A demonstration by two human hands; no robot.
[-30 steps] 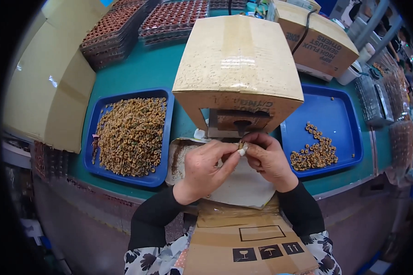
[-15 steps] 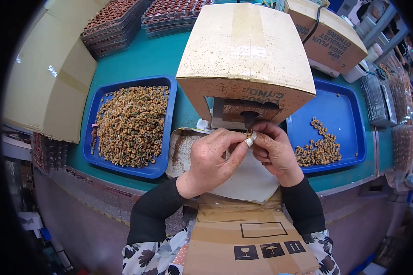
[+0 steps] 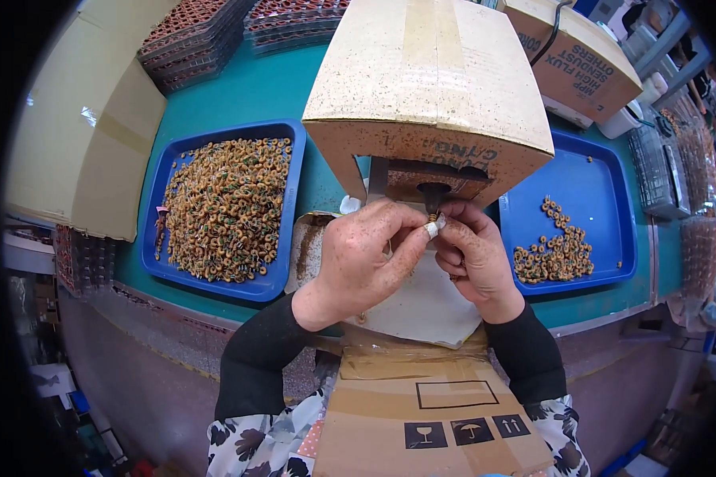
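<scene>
My left hand (image 3: 363, 256) and my right hand (image 3: 476, 258) meet under the front opening of a cardboard box hood (image 3: 429, 87). Pinched between their fingertips is a small wire-wound ring coil (image 3: 433, 217), mostly hidden by the fingers. It is held up against the tip of a dark tapered tool (image 3: 433, 196) that points down inside the hood. White wrapping (image 3: 433, 229) shows at the fingertips. On the left, a blue tray (image 3: 296, 191) holds a large heap of ring coils (image 3: 227, 211). A second blue tray (image 3: 601, 183) on the right carries a smaller pile (image 3: 561, 256).
White sheets (image 3: 406, 314) lie beneath my hands, and a flattened carton (image 3: 445, 397) covers my lap. Stacked clear trays (image 3: 187, 40) stand far left beside a large cardboard panel (image 3: 79, 135). Another carton (image 3: 577, 63) sits behind the right tray on the green bench (image 3: 231, 91).
My hands have shifted very slightly, the left one a little upward, still pinching the coil at the tool's tip. The whole view has moved a little.
</scene>
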